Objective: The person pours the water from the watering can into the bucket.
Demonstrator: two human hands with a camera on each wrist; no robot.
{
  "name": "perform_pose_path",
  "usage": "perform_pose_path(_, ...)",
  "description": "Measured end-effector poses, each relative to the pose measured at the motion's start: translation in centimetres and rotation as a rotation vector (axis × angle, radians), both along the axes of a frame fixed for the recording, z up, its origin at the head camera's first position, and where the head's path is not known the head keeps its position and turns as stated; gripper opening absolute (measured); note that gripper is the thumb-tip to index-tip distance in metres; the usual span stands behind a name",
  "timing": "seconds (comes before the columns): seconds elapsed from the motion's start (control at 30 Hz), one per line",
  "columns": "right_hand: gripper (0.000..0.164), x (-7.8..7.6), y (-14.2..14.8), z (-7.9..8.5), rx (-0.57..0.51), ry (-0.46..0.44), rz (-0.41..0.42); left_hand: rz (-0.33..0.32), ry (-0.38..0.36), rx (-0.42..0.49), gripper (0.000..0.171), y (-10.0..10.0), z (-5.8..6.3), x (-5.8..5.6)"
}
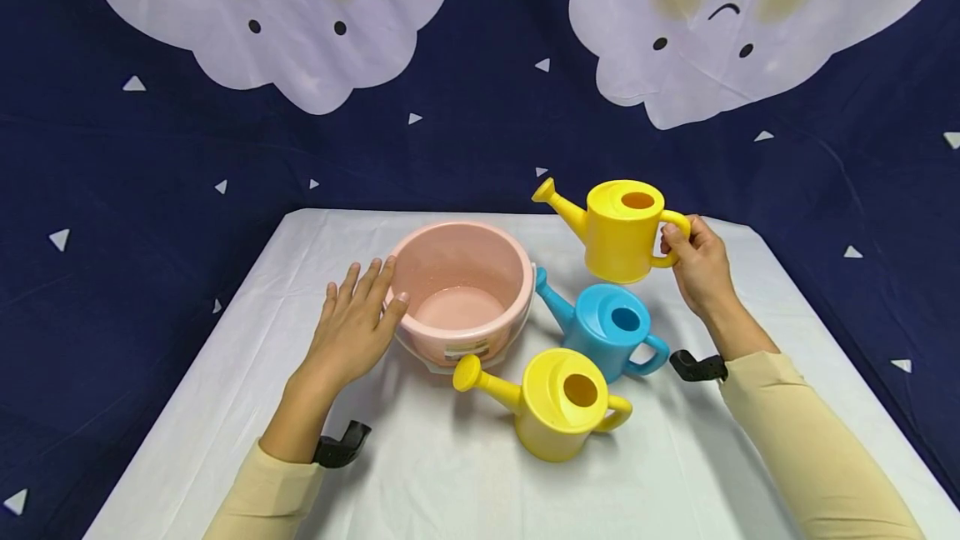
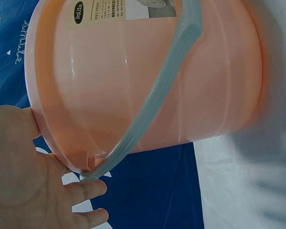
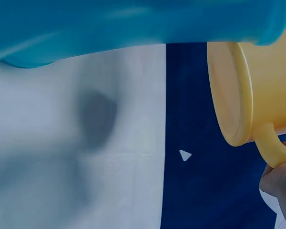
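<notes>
My right hand grips the handle of a yellow watering can, held upright above the table's far right. In the right wrist view the base of that yellow watering can shows at the right. My left hand, fingers straight, touches the left rim of a pink bucket. The left wrist view shows the bucket close up, its grey carrying handle hanging down the side. A blue watering can stands right of the bucket. A second yellow watering can stands in front of it, spout pointing left.
A white cloth covers the table. Behind it hangs a dark blue curtain with white clouds and small triangles. A black wrist strap sits on the left wrist, and a similar strap on the right.
</notes>
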State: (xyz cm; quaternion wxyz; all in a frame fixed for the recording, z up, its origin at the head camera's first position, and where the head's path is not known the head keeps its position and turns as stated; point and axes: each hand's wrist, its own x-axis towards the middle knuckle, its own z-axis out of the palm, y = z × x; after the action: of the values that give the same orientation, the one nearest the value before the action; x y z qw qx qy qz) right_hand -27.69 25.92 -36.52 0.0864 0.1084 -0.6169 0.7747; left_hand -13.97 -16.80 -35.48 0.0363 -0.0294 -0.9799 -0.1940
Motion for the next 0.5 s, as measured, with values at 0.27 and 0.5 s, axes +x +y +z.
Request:
perform_pose_path(0.27,0.008,0.0,-0.1,-1.2,0.043,-0.016,-0.001,-0.002,0.0,0.0,0.065,0.0,0.0,0.0)
perform_pose_path(0.5,0.009,-0.1,0.1,-2.2,0.073,-0.036,-0.005,0.001,-0.003,0.002,0.065,0.0,-0.1,0.0)
